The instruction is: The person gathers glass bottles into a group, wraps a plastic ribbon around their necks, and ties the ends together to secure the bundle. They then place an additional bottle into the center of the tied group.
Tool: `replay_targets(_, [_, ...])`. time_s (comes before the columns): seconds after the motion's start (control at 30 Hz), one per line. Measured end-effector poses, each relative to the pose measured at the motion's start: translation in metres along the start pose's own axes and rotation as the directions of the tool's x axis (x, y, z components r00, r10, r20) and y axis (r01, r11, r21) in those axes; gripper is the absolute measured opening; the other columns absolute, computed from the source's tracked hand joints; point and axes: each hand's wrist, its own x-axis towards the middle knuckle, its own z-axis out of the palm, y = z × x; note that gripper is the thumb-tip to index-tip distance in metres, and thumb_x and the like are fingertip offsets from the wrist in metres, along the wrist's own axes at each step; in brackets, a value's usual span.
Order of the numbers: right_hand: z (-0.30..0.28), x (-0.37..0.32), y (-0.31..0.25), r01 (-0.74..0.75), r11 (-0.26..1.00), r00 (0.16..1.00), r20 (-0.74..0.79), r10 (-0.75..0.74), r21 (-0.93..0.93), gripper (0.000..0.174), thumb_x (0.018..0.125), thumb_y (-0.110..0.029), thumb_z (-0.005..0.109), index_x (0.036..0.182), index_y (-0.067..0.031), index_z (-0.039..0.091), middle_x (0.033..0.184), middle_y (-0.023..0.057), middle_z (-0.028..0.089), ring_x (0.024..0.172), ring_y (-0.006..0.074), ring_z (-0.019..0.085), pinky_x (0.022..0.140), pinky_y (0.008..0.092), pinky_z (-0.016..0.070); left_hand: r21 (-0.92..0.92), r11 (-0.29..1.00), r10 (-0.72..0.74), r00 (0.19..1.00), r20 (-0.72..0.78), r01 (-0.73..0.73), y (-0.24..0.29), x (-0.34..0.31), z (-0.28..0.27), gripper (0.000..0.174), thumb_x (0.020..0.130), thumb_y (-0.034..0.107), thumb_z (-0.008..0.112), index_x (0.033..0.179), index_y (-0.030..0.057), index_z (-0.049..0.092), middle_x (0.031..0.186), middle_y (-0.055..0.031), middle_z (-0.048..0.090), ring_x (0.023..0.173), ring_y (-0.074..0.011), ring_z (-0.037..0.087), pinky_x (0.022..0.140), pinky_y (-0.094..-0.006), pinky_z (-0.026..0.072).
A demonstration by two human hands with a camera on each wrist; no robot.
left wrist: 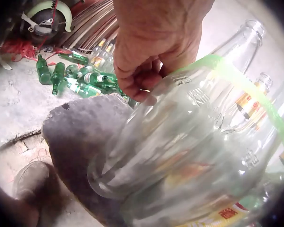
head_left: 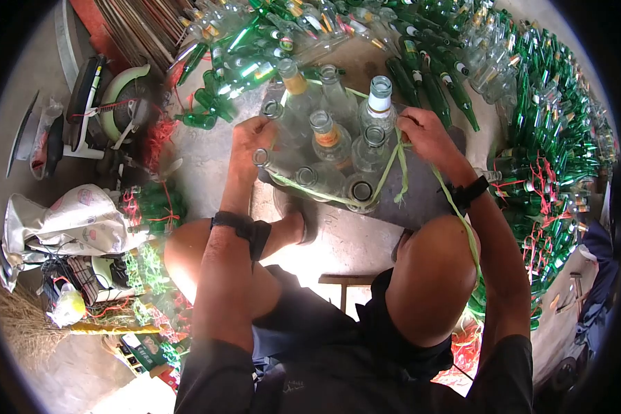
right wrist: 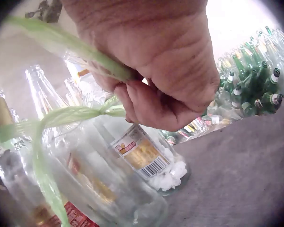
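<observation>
A cluster of clear glass bottles (head_left: 328, 141) stands upright on a dark grey slab (head_left: 424, 196), with a light green plastic strip (right wrist: 68, 115) running around it. My left hand (head_left: 252, 143) is at the cluster's left side, fingers curled where the strip (left wrist: 217, 61) meets them, fingertips against a bottle (left wrist: 146, 142). On the right side, my right hand (head_left: 431, 140) grips the strip in a curled fist. A crossing or knot in the strip shows just beside that fist in the right wrist view. One loose length hangs down over the slab; another trails past my right forearm.
Green bottles (head_left: 431, 90) lie heaped behind the slab, and more are piled along the right. At left are a wheeled machine (head_left: 124, 103), a white sack (head_left: 76, 221) and red twine (head_left: 160, 141). My knees (head_left: 431, 279) flank the slab's near edge.
</observation>
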Motion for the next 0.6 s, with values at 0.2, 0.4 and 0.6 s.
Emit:
replay_targets(0.2, [0.001,-0.008,-0.004,0.016,0.998,1.0,0.026,-0.017,0.06,0.03,0.1,-0.021,0.057,0.083,0.0038,0.06,0.071,0.006,0.058,0.065,0.0128,0.056,0.06,0.0314,0.0456,-0.032,0.999,0.04,0.999,-0.014,-0.041,-0.011,0.003,0.001,0.026,0.096,0.017,0.064,0.097,-0.0076,0.071,0.076,-0.0056,0.066,0.064,-0.0121,0.062,0.059,-0.0279,0.0525])
replay_targets(0.4, [0.006,-0.006,0.029,0.286,0.958,0.958,0.035,-0.286,-0.019,0.031,0.102,-0.026,0.056,0.081,-0.0044,0.06,0.07,0.0,0.055,0.049,0.0067,0.043,0.046,0.027,0.0327,-0.132,0.991,0.028,0.999,0.037,-0.023,-0.007,-0.007,-0.003,0.025,0.097,0.02,0.064,0.095,-0.0045,0.07,0.077,-0.0022,0.064,0.067,-0.0092,0.057,0.061,-0.0254,0.0467])
replay_targets(0.6, [0.003,-0.026,-0.012,-0.121,0.99,0.971,0.215,0.103,0.073,0.028,0.098,-0.026,0.061,0.09,-0.0003,0.069,0.069,0.0001,0.058,0.052,0.0073,0.046,0.047,0.0272,0.0348,-0.175,0.965,0.218,0.969,0.12,-0.195,-0.025,-0.005,-0.019,0.031,0.095,0.023,0.068,0.107,-0.0056,0.068,0.085,-0.0034,0.065,0.074,-0.0102,0.059,0.066,-0.0249,0.0467])
